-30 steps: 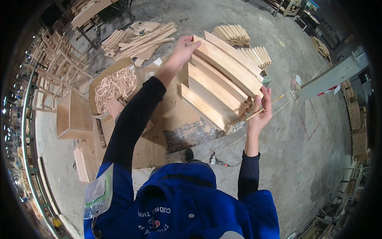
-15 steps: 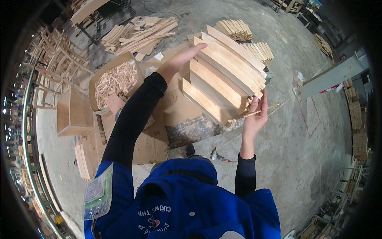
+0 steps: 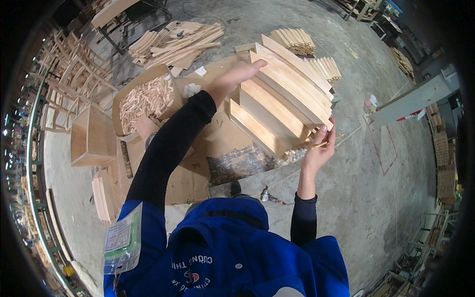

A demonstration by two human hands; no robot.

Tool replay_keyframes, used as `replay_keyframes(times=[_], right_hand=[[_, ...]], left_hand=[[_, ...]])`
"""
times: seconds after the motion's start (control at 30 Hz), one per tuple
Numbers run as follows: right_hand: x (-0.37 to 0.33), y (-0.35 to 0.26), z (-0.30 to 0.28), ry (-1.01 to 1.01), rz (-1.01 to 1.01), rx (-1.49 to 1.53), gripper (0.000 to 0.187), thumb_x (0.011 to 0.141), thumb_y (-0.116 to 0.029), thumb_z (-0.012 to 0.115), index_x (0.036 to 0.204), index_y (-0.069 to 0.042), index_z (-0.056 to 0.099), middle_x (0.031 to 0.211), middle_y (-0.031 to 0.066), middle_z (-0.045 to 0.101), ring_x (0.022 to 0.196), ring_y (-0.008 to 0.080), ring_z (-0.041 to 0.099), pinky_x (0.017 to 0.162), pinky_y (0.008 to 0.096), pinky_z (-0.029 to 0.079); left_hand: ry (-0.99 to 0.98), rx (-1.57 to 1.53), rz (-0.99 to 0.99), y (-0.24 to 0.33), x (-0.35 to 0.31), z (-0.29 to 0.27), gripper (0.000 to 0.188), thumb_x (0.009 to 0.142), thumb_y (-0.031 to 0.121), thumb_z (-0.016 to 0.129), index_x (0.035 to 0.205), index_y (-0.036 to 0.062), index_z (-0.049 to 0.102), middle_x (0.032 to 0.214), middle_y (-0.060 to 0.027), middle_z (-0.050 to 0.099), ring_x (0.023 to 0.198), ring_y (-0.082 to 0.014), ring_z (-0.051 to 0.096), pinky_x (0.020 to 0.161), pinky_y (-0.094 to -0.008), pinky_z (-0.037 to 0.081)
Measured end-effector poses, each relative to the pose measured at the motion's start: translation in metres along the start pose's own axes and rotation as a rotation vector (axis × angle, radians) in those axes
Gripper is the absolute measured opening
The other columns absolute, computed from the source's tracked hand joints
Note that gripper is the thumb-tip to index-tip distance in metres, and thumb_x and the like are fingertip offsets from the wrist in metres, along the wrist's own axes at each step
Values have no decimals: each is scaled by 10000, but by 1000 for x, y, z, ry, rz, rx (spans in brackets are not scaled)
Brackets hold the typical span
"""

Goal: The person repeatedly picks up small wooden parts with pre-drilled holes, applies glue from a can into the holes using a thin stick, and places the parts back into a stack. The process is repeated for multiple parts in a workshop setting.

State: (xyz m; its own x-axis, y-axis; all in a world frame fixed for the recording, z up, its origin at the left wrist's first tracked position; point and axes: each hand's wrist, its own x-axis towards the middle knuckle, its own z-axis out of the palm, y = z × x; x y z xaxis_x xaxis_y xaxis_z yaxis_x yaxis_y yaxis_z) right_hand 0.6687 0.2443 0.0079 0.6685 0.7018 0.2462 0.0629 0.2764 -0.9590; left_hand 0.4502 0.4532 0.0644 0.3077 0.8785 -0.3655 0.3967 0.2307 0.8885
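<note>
A stack of pale, curved wooden slats (image 3: 292,86) lies slanted before me, in stepped rows. My left hand (image 3: 240,76) is closed on the far left end of an upper slat, with the thumb on top and the other fingers mostly hidden. At the near right end of the stack, my right hand (image 3: 319,151) holds a thin yellowish pencil (image 3: 320,145) among its fingers. The fingertips of that hand touch the slat ends. Another hand (image 3: 145,127), with a band at the wrist, rests by the carton of dowels (image 3: 118,111), partly hidden behind my left sleeve.
Short wooden dowels (image 3: 148,99) fill the carton. A plywood box (image 3: 91,136) and chair frames (image 3: 74,74) stand left. Loose wood strips (image 3: 188,42) and slat bundles (image 3: 293,40) lie beyond. A power tool (image 3: 268,194) is on the floor near my feet. A grey post (image 3: 415,99) stands right.
My left hand and the upper slats have shifted slightly to the right. The pencil has turned in my right hand, which stays at the slat ends.
</note>
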Motion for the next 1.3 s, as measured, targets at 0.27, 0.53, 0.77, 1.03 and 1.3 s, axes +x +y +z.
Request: replay_keyframes(times=[0.27, 0.53, 0.77, 1.03, 1.3], right_hand=[[-13, -13, 10, 57, -63, -3, 542, 1081, -326, 600, 1485, 27, 520, 1254, 105, 684, 1159, 143, 616, 1029, 312, 468], [-21, -32, 19, 37, -130, 3, 496, 1090, -218, 572, 1485, 71, 488, 1437, 154, 611, 1213, 177, 614, 1003, 296, 476], [-25, -38, 20, 13, -213, -25, 470, 1098, -187, 538, 1483, 74, 473, 1514, 211, 535, 1355, 249, 554, 1132, 375, 431], [-41, -55, 31, -29, -403, -62, 391, 1084, -148, 521, 1402, 76, 489, 1552, 289, 456, 1448, 383, 453, 1213, 480, 334], [-66, -62, 42, -102, -506, -36, 379, 1081, -152, 515, 1404, 41, 475, 1563, 289, 440, 1467, 394, 424, 1224, 496, 298]], left_hand=[[50, -147, -31, -4, -1, 14, 749, 993, 527, 546, 1496, -25, 490, 1526, -193, 522, 1415, -294, 483, 1158, -379, 362], [60, -393, 78, -15, 1, 20, 807, 939, 537, 559, 1478, -59, 482, 1512, -237, 502, 1403, -323, 467, 1159, -453, 352], [239, -396, 55, -9, -16, 28, 714, 934, 515, 546, 1381, -40, 573, 1375, -218, 595, 1279, -282, 565, 1085, -389, 422], [211, -704, 188, 20, -62, 25, 584, 921, 514, 550, 1257, 40, 607, 1211, -132, 641, 1145, -259, 585, 1031, -399, 431], [212, -1145, 276, 15, -64, 11, 556, 919, 503, 570, 1249, 57, 607, 1235, -104, 662, 1182, -259, 626, 1059, -417, 467]])
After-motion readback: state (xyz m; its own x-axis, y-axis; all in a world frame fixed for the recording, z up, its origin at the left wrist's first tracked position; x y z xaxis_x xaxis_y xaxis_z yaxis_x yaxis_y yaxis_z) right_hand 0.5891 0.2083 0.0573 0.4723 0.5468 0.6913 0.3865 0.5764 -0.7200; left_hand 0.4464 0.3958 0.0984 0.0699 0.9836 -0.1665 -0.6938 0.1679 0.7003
